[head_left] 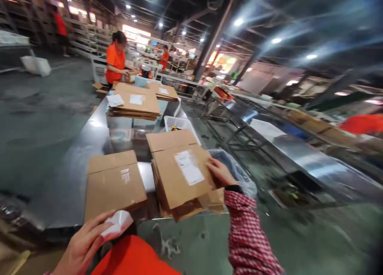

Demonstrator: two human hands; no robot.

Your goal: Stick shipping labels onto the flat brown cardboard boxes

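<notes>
My left hand (82,245) is closed on a crumpled white paper (119,222) in front of the left stack of flattened cardboard boxes (113,187). That stack's top box carries small white print. To its right lies another stack of flattened cardboard boxes (167,175), its top one bearing a white label (189,167). My right hand (220,171) rests at the right edge of this stack, fingers at the top box's side near the label. Its thumb and the undersides of its fingers are hidden, so I cannot tell whether it grips the cardboard.
Both stacks lie on a shiny metal table (80,147). Farther along it are more labelled flat boxes (134,101) and a white plastic basket (194,131). Clear plastic (239,171) sits by my right wrist. A person in orange (115,61) works at the far end.
</notes>
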